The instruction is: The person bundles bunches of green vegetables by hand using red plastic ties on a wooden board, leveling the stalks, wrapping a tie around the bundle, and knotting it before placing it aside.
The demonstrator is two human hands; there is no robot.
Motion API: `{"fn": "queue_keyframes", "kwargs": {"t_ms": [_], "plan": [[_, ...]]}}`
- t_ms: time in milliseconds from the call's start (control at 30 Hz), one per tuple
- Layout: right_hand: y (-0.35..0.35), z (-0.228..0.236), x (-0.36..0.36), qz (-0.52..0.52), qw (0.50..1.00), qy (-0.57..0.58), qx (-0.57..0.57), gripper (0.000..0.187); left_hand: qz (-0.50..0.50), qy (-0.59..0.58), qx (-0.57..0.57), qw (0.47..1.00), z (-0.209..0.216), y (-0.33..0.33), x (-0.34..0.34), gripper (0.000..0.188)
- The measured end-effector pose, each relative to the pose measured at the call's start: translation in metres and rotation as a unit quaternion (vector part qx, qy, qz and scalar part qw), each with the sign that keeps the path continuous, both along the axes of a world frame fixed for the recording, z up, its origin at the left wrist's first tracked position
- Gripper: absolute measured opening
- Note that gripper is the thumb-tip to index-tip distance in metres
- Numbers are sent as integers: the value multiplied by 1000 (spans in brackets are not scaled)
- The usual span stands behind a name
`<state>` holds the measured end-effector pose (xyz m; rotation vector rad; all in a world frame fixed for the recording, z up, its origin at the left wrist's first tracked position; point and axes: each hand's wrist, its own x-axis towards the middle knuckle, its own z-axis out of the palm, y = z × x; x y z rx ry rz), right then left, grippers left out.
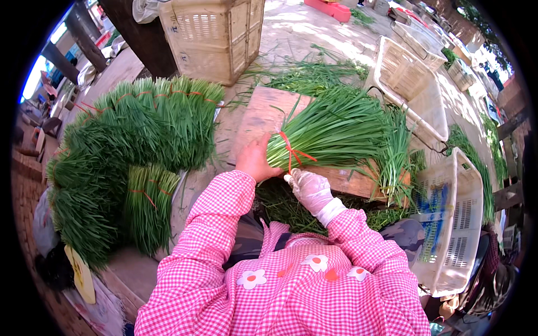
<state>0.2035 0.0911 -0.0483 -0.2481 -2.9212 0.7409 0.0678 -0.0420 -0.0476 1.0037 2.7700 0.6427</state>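
Note:
A thick bunch of garlic chives [336, 126] lies across a wooden board [255, 115], its pale cut ends toward my left hand. My bare left hand [258, 161] is wrapped against those ends, fingers behind and thumb in front. Around the stems runs a red tie [292, 147], one loose end of it sticking out to the right. My right hand [311, 189], in a thin whitish glove, pinches the tie's lower end just beneath the bunch. More loose chives [395, 154] hang over the board's right end.
Tied bunches of chives [140, 120] stand packed at the left, with smaller tied bunches [150, 193] in front. A tall plastic crate [210, 39] rises behind. White crates [412, 84] and another basket [462, 229] stand at the right. Loose leaves [314, 75] lie beyond the board.

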Motion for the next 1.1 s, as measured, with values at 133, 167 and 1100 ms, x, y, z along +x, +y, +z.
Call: {"fn": "queue_keyframes", "kwargs": {"t_ms": [133,167,1100], "plan": [[28,0,5,-107,988,39,-103,31,-11,-93,-21,995,18,2,-5,92],[35,3,3,-107,987,51,-104,32,-12,-125,-26,992,16,1,-9,92],[49,20,-19,-20,979,158,125,19,-1,-241,18,970,15,10,15,98]]}}
